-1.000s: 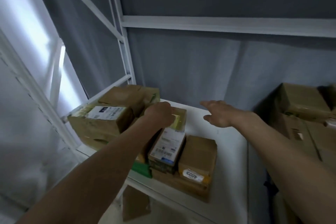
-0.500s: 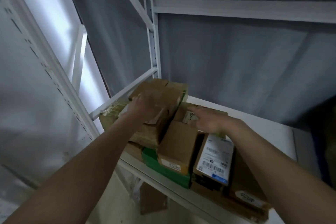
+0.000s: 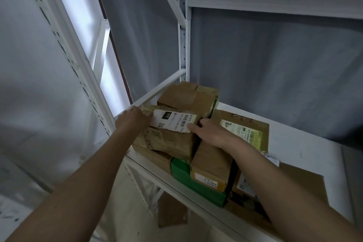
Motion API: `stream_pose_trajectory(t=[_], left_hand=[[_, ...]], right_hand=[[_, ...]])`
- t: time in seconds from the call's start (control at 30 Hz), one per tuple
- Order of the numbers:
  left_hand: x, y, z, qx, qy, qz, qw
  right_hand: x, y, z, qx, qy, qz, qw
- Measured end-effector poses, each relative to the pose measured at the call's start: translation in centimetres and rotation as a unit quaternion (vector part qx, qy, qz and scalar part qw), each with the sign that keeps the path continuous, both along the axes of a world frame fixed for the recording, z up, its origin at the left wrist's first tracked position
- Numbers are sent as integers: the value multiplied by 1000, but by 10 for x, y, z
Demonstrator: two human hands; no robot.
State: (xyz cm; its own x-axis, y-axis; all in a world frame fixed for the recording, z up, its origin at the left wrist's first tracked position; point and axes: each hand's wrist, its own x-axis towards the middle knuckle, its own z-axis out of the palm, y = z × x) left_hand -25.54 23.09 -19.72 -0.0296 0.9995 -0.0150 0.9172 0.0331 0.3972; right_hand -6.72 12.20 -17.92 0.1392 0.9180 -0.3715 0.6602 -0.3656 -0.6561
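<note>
A worn cardboard box with a white shipping label (image 3: 172, 122) sits at the left front of a white metal shelf (image 3: 306, 143), stacked on other parcels. My left hand (image 3: 133, 119) grips its left end. On its right end lies my right hand (image 3: 208, 130), thumb on the label and fingers down the side. Behind it stands a second brown box (image 3: 188, 96).
To the right lie a flat parcel with a yellow-green label (image 3: 243, 131), a green box (image 3: 188, 177) and a small brown box marked 15302 (image 3: 210, 167). White shelf uprights (image 3: 183, 45) rise behind and at left. A grey curtain hangs at the back.
The view has swung left and closer. My left hand moved from the box top to the labelled box's left end. My right hand came over from the neighbouring parcel to its right end.
</note>
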Motion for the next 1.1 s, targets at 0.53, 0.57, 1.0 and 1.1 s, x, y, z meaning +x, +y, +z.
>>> stream_pose_trajectory(t=[0.53,0.57,1.0,1.1], left_hand=[[-13,-36,77,114,16,37,993],[-8,-39,82,123,12,28,992],[159,-103,94,95,-33,-217,971],[192,-122,94,95,-38,-261,960]], right_hand=[[-9,-31,53,143,71,-36,987],[-4,-37,57,151,72,-48,985],[126,-154,78,168,16,-304,938],[148,-185,80,168,3,-341,925]])
